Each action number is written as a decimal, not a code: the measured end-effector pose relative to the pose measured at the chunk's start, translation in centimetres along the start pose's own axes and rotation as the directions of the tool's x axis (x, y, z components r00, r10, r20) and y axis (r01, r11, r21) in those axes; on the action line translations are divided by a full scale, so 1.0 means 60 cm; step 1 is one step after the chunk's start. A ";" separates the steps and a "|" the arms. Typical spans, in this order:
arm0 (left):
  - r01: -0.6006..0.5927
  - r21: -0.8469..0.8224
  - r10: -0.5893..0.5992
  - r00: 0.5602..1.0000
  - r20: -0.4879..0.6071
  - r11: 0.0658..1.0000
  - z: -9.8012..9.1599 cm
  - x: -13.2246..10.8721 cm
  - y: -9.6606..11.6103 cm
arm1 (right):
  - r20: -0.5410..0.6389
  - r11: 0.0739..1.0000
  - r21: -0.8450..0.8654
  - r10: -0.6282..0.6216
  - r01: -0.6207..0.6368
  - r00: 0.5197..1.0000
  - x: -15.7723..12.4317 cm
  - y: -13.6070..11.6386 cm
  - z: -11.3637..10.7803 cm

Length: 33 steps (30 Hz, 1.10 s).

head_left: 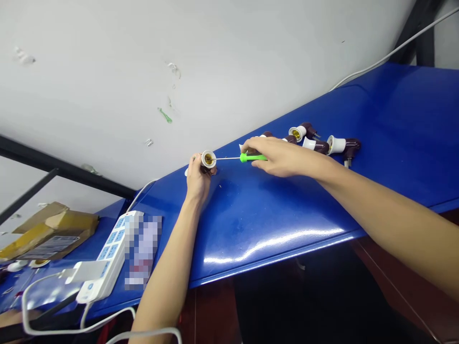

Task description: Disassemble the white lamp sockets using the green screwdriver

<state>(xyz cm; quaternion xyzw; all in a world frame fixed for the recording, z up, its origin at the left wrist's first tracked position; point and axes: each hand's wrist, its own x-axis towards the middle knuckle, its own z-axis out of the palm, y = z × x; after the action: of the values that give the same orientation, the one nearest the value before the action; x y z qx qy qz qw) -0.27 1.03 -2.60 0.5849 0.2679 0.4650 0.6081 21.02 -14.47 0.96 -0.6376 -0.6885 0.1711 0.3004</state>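
My left hand (198, 177) is wrapped round a lamp socket (208, 159) with a white rim, its brass-coloured inside facing right. In my right hand (276, 156) is a screwdriver (247, 157) with a green and black handle. Its thin shaft runs left, and the tip is inside the mouth of the socket; the exact contact is hidden. Beyond my right hand lie several white and dark brown lamp sockets with plug pins, among them one at the right (344, 145) and one at the back (303, 132). My right hand partly covers some of them.
A white power strip (111, 253) with a plugged-in charger (88, 271) lies on the blue table (265, 210) at left. A cardboard box (53, 231) stands farther left. White cables (79, 330) loop at lower left. A scuffed white wall (222, 62) borders the table's back.
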 end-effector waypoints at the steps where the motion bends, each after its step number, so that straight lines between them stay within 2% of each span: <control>1: 0.008 0.002 -0.008 1.000 -0.009 1.000 0.000 0.000 0.001 | 0.002 0.999 0.036 -0.012 0.012 1.000 0.001 0.002 -0.002; 5: 0.059 0.016 -0.058 0.996 -0.064 0.998 -0.001 0.001 0.003 | -0.013 0.997 0.071 0.016 -0.015 1.000 0.007 0.013 -0.008; 9: 0.046 -0.007 -0.047 0.998 -0.036 0.999 -0.004 0.002 0.001 | -0.018 0.998 -0.003 0.069 -0.069 0.997 0.008 0.012 -0.007; 17: 0.014 -0.026 -0.014 1.000 -0.018 1.000 -0.015 0.008 -0.008 | -0.059 1.000 -0.011 -0.019 0.018 0.998 0.002 -0.001 -0.013; 23: 0.031 -0.022 -0.030 0.999 0.013 0.999 -0.013 0.006 -0.011 | -0.010 0.994 -0.073 -0.083 0.082 0.997 0.005 -0.001 -0.002; 28: 0.015 0.022 -0.016 1.000 0.019 1.000 -0.005 0.003 -0.006 | -0.027 0.994 -0.072 -0.081 0.078 0.996 0.007 -0.006 0.005; 33: 0.013 0.104 -0.013 1.000 -0.007 0.994 -0.015 0.007 -0.012 | -0.038 0.998 0.025 -0.056 0.057 0.998 0.005 -0.003 -0.005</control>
<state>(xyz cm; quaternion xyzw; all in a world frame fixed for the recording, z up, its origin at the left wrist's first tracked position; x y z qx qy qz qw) -0.67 1.91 -3.38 0.6126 0.2974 0.4482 0.5791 21.07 -14.25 1.34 -0.6169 -0.6982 0.1598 0.3262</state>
